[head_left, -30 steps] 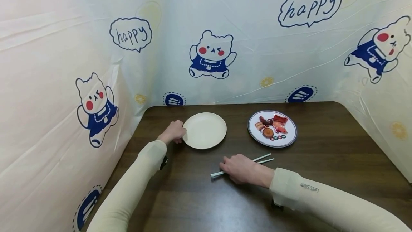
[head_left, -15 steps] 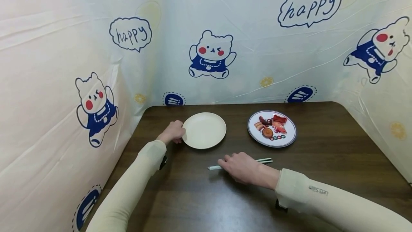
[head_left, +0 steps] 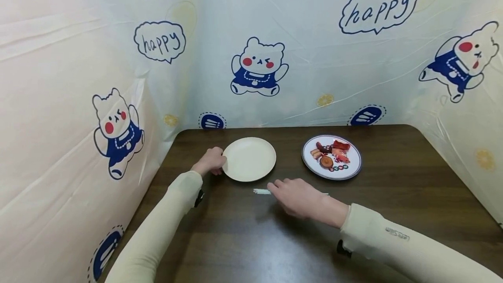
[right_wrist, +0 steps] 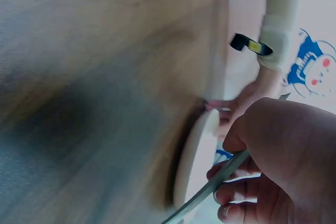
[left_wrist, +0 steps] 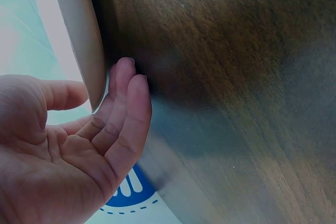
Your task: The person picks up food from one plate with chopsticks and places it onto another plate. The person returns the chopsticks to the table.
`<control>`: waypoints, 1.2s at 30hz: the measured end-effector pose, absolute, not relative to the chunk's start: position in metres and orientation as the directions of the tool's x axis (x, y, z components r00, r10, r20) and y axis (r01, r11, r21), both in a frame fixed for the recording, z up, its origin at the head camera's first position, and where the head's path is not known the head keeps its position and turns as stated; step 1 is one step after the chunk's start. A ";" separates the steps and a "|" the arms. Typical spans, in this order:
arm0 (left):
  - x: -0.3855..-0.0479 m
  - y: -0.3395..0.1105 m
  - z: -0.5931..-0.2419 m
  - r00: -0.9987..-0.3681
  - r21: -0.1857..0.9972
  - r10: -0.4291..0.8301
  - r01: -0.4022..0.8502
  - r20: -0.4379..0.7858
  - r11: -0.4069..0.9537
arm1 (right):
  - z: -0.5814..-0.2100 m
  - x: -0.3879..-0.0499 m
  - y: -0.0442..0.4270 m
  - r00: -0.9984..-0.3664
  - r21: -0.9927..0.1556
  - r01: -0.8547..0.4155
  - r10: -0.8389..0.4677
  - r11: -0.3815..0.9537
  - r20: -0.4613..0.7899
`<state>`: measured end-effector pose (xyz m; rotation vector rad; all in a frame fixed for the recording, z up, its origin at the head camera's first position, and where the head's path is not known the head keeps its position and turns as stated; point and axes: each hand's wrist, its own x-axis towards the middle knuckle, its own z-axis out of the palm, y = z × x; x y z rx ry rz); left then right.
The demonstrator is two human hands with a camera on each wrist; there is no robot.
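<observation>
My left hand (head_left: 212,160) pinches the left rim of a plain cream plate (head_left: 249,159). In the left wrist view its thumb lies over the plate (left_wrist: 79,40) edge, with the fingers underneath. My right hand (head_left: 298,198) grips a pair of pale chopsticks (head_left: 262,191) between thumb and fingers, just in front of the plate. They lie roughly level and side by side, and the hand covers their middle. The right wrist view shows the chopsticks (right_wrist: 210,187) crossing the fingers, raised off the table.
Right of the cream plate stands a white plate with a blue rim (head_left: 353,159), bearing several food shapes; whether real or printed I cannot tell. Both are on a dark wooden table (head_left: 401,178). A printed curtain (head_left: 306,64) hangs around the table's back and sides.
My right hand has raised the chopsticks and moved them away from me, towards the plates. Their spread tips have come together. My left hand and both plates have stayed put.
</observation>
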<state>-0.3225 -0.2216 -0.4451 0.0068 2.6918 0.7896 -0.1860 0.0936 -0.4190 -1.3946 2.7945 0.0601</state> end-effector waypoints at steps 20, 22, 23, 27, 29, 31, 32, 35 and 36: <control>-0.322 -0.223 -0.446 -0.951 0.529 0.096 -0.079 -0.295 0.845 | -0.391 -0.202 0.126 -0.688 -0.316 -0.724 -0.674 0.613 0.269; -0.322 -0.223 -0.446 -0.951 0.528 0.094 -0.080 -0.296 0.845 | -0.391 -0.203 0.129 -0.699 -0.351 -0.714 -0.652 0.606 0.295; -0.322 -0.223 -0.446 -0.950 0.527 0.092 -0.083 -0.297 0.846 | -0.391 -0.203 0.131 -0.703 -0.363 -0.710 -0.640 0.604 0.311; -0.321 -0.223 -0.447 -0.949 0.524 0.090 -0.086 -0.302 0.848 | -0.393 -0.202 0.135 -0.725 -0.436 -0.687 -0.581 0.581 0.369; -0.321 -0.223 -0.447 -0.948 0.523 0.091 -0.086 -0.304 0.848 | -0.395 -0.202 0.138 -0.742 -0.481 -0.669 -0.547 0.566 0.387; -0.320 -0.222 -0.447 -0.948 0.524 0.091 -0.087 -0.305 0.847 | -0.397 -0.201 0.140 -0.756 -0.523 -0.653 -0.513 0.548 0.406; -0.320 -0.222 -0.447 -0.947 0.526 0.092 -0.088 -0.307 0.846 | -0.399 -0.200 0.141 -0.763 -0.538 -0.645 -0.495 0.542 0.416; -0.322 -0.221 -0.448 -0.946 0.531 0.090 -0.096 -0.313 0.842 | -0.402 -0.201 0.144 -0.773 -0.572 -0.634 -0.447 0.520 0.451; -0.322 -0.221 -0.448 -0.946 0.532 0.090 -0.095 -0.312 0.841 | -0.402 -0.201 0.145 -0.774 -0.578 -0.634 -0.431 0.514 0.465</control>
